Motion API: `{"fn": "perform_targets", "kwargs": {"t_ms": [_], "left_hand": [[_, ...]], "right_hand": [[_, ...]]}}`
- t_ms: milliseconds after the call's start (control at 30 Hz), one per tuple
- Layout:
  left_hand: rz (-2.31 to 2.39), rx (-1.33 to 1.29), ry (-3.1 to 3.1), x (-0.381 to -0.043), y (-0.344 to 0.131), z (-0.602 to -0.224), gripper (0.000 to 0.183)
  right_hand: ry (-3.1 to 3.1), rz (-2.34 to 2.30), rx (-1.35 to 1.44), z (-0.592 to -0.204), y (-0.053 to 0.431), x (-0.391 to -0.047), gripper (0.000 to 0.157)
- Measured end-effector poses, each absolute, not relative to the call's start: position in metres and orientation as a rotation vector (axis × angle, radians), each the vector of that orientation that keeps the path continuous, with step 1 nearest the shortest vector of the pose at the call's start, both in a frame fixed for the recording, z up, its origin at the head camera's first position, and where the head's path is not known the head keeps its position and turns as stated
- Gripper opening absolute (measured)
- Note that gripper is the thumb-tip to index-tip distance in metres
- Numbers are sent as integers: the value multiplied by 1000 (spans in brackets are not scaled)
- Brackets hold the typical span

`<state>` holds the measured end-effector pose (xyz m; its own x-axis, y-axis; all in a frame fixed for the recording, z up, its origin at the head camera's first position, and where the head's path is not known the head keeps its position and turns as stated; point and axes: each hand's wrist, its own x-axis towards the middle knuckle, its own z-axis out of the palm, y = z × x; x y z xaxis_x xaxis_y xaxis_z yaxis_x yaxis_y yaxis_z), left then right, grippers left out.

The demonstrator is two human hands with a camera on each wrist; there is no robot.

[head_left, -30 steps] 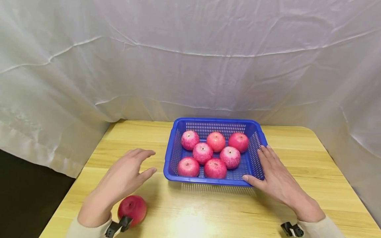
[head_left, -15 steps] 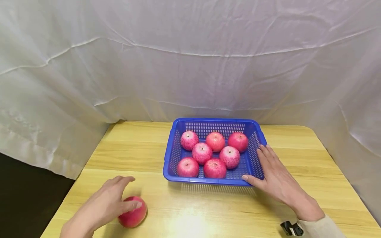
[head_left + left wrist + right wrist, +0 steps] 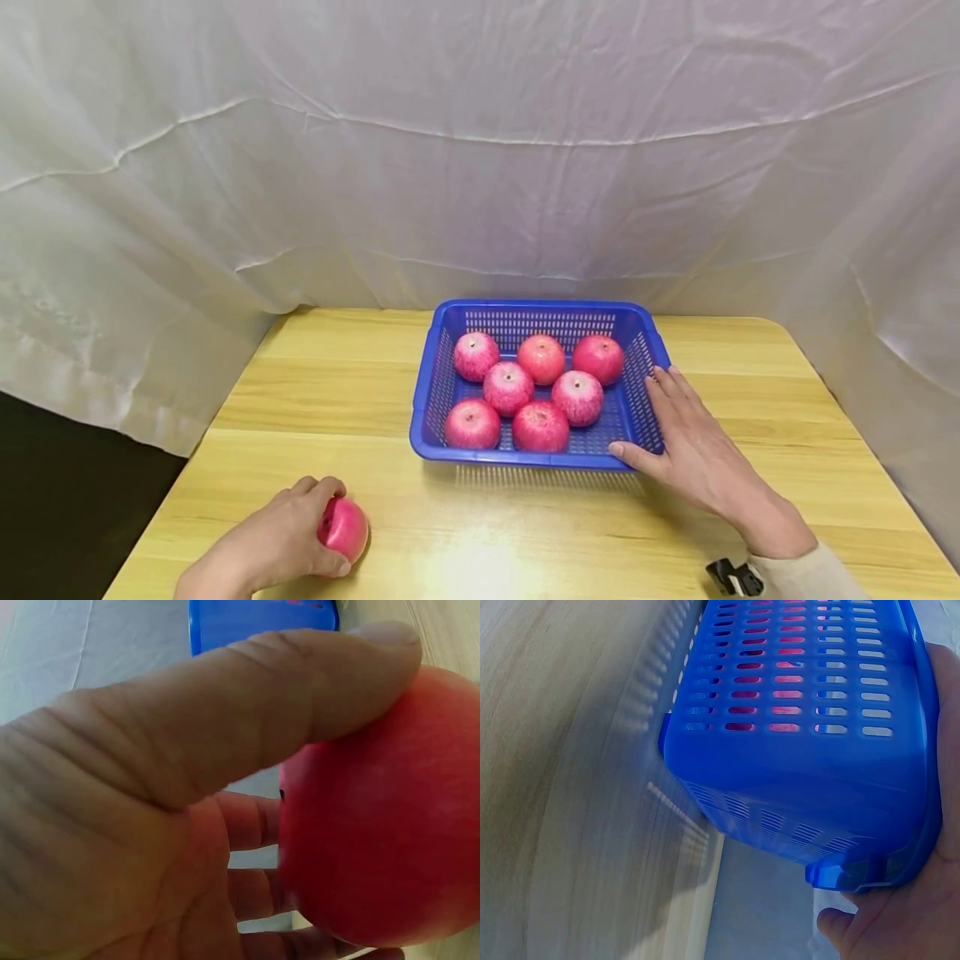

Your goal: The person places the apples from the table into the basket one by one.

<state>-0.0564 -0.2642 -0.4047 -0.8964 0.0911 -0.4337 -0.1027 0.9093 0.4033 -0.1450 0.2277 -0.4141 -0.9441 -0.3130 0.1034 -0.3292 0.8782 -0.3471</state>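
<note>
My left hand (image 3: pixel 277 533) grips a red apple (image 3: pixel 348 529) on the table's front left. In the left wrist view the thumb lies along one side of that apple (image 3: pixel 382 825) and the fingers curl round the other. My right hand (image 3: pixel 705 450) rests on the right front corner of a blue plastic basket (image 3: pixel 487 456), thumb on the front rim and fingers fairly straight along the right rim. Inside the basket several red apples (image 3: pixel 508 388) sit apart or touching. From the right wrist view the basket's slotted wall (image 3: pixel 795 761) shows, with red behind the slots.
The basket stands near the back of a light wooden table (image 3: pixel 337 375). A pale grey curtain (image 3: pixel 480 167) hangs behind and at both sides. A dark area (image 3: pixel 67 500) lies beyond the table's left edge.
My left hand has moved back toward the lone apple and down, and its fingers have closed round it. The right hand stays on the basket's corner.
</note>
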Motion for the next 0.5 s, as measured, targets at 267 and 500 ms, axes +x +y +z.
{"fn": "perform_targets", "kwargs": {"t_ms": [267, 500], "left_hand": [[613, -20, 2689, -62, -266, -407, 82], [667, -23, 2784, -71, -265, -411, 84]], "right_hand": [[-3009, 559, 510, -414, 227, -145, 115], [-3013, 557, 509, -414, 226, -145, 116]]}}
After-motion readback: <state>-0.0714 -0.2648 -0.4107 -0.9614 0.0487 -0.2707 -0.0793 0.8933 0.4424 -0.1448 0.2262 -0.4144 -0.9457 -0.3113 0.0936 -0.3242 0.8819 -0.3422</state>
